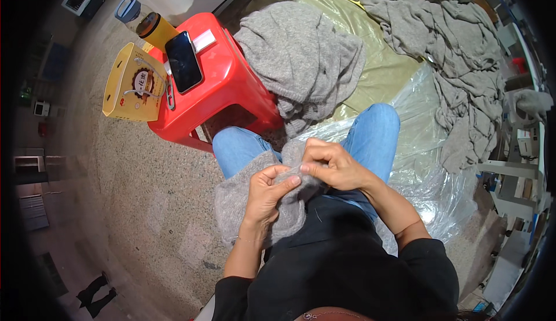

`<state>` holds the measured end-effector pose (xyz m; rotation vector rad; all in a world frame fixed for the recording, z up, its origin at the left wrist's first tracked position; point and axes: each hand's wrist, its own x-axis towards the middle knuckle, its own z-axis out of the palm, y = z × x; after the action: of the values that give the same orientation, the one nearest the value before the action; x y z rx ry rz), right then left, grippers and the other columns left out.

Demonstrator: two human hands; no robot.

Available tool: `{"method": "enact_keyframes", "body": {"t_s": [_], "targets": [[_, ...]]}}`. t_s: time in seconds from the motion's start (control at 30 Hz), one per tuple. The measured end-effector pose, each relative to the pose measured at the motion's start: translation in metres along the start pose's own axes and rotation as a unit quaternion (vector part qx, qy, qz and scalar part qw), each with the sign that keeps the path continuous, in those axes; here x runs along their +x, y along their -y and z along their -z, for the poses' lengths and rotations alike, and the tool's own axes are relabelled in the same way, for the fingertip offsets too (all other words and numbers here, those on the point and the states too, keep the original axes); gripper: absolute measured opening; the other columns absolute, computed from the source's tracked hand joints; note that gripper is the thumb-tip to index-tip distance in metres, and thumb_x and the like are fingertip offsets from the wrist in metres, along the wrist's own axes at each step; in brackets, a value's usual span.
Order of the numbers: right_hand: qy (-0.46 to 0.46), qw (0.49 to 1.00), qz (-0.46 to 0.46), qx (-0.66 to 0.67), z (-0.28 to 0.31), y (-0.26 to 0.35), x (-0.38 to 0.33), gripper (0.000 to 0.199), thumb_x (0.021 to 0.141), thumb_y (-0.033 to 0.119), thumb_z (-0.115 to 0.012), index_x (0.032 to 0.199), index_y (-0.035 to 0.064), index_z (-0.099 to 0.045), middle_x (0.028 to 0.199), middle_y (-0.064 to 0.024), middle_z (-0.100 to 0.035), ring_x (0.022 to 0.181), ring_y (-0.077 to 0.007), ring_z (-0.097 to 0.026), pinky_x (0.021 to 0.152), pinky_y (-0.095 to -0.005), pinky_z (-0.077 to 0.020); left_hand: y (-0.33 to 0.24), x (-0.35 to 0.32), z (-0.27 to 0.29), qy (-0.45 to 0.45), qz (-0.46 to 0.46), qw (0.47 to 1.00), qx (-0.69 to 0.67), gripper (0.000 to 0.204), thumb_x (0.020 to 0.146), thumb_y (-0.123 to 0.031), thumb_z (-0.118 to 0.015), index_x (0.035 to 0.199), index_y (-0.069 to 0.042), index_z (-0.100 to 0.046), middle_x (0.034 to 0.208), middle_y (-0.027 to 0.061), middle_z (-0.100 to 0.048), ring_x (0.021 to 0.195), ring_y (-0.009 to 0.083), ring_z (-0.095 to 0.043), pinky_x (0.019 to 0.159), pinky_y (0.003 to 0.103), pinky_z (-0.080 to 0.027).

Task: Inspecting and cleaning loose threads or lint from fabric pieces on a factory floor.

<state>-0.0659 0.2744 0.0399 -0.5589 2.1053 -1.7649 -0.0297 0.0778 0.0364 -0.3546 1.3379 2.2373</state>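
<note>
A grey knitted garment lies across my lap, over my blue jeans. My left hand grips a fold of it from below, thumb on top. My right hand pinches the same fold from the right, fingers closed on the knit. The two hands touch at the fold, just above my knees.
A red plastic stool stands ahead with a black phone, a small white box and a yellow carton at its left side. Grey knitwear is heaped on the stool's right and on clear plastic sheeting to the far right. Speckled floor lies left.
</note>
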Motion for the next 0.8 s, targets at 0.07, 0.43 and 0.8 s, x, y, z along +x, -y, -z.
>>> {"method": "enact_keyframes", "body": {"t_s": [0.07, 0.43, 0.8], "targets": [[-0.064, 0.998, 0.002, 0.025, -0.009, -0.008, 0.002, 0.016, 0.085, 0.014, -0.064, 0.078, 0.0000, -0.060, 0.074, -0.0049, -0.048, 0.066, -0.0139, -0.046, 0.059, -0.0284, -0.0384, 0.002, -0.001, 0.004, -0.002, -0.001, 1.000, 0.019, 0.017, 0.078, 0.002, -0.069, 0.094, 0.001, -0.063, 0.086, 0.0058, -0.067, 0.073, 0.0083, -0.062, 0.069, 0.022, -0.050], [-0.076, 0.996, 0.045, -0.020, -0.036, -0.014, 0.012, 0.016, 0.087, 0.012, -0.061, 0.078, -0.0009, -0.058, 0.071, -0.0036, -0.048, 0.063, -0.0109, -0.044, 0.056, -0.0274, -0.0359, 0.012, 0.001, 0.020, -0.079, -0.041, 0.996, 0.024, 0.015, 0.077, 0.005, -0.069, 0.088, -0.002, -0.065, 0.084, 0.0024, -0.066, 0.072, 0.0077, -0.061, 0.068, 0.021, -0.050], [0.036, 0.993, -0.044, -0.106, -0.045, 0.002, 0.014, 0.017, 0.083, 0.013, -0.065, 0.078, 0.0001, -0.055, 0.058, -0.0153, -0.049, 0.049, -0.0289, -0.051, 0.047, -0.0354, -0.0387, 0.031, 0.006, 0.028, -0.166, -0.148, 0.975, -0.024, 0.013, 0.077, 0.003, -0.065, 0.089, 0.001, -0.066, 0.068, -0.0019, -0.060, 0.058, 0.0006, -0.049, 0.053, 0.016, -0.038]]}}
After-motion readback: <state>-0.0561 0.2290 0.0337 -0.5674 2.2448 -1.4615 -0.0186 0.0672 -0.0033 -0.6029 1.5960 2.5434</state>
